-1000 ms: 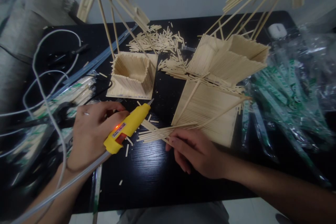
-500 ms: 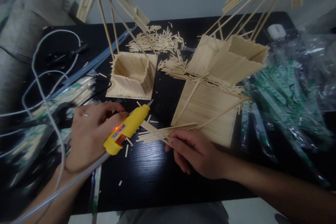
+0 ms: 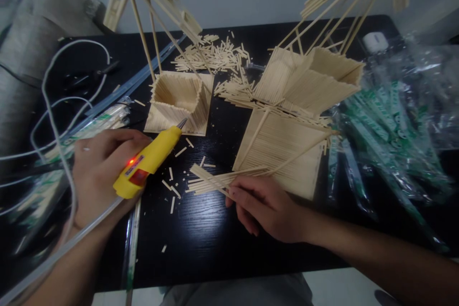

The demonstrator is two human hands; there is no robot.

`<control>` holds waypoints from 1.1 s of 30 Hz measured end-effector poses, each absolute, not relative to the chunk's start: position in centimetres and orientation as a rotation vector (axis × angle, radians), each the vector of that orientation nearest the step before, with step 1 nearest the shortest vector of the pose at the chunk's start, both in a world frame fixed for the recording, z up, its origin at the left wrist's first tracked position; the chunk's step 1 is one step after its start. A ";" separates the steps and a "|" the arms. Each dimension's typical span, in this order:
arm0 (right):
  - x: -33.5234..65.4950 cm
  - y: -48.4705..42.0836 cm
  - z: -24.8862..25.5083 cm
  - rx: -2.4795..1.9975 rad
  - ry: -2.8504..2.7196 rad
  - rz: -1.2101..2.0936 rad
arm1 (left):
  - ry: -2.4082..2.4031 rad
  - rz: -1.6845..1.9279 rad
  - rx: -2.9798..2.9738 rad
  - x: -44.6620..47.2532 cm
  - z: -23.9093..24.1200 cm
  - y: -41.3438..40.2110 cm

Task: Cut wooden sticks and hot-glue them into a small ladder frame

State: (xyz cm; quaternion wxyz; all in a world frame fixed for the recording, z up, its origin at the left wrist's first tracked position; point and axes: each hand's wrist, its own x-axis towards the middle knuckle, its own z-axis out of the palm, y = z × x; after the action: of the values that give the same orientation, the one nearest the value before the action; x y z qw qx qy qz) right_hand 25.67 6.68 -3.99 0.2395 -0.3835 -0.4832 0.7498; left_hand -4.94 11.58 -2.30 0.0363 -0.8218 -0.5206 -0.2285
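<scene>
My left hand (image 3: 107, 172) is wrapped round a yellow hot glue gun (image 3: 152, 158), its red light lit and its metal nozzle pointing up and right. The nozzle tip overlaps the front of a small stick-built box (image 3: 179, 100) on a square base; I cannot tell if they touch. My right hand (image 3: 260, 205) pinches a few thin wooden sticks (image 3: 208, 177) near one end. Under them lie more loose sticks (image 3: 201, 185) on the dark table. A flat panel of sticks (image 3: 283, 153) with crossing strips is just beyond my right hand.
Cut stick pieces (image 3: 218, 57) are heaped at the back. A larger stick structure (image 3: 322, 81) stands back right, beside green-printed plastic wrappers (image 3: 390, 114). White cable (image 3: 50, 105) loops on the left, near packed sticks (image 3: 103, 124) and a long clear-blue strip (image 3: 143, 76).
My left hand has drawn the glue gun left and slightly up, away from the sticks in my right hand. The right hand has stayed nearly still, still holding its sticks.
</scene>
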 end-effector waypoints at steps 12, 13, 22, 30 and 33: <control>25.7 6.8 -3.8 -1.043 -1.333 2.047 | -1.593 -0.717 -2.541 -4.2 -2.5 11.7; 25.7 6.8 -3.8 -1.044 -1.335 2.046 | -1.599 -0.701 -2.545 -4.1 -2.5 11.6; 25.7 6.7 -4.1 -1.025 -1.330 2.051 | -1.667 -0.472 -2.608 -3.0 -2.5 11.0; 25.6 6.6 -4.1 -1.041 -1.330 2.060 | -1.617 -0.481 -2.646 -2.3 -2.6 10.9; 25.6 6.7 -3.9 -1.047 -1.342 2.061 | -1.614 -0.471 -2.626 -2.5 -2.5 10.8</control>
State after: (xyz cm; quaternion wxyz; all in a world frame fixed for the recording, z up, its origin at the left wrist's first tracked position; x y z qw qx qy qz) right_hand 25.60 6.67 -3.94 0.2323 -0.3810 -0.4884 0.7499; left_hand -2.46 10.81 -2.53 0.0116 -0.8421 -0.5176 -0.1511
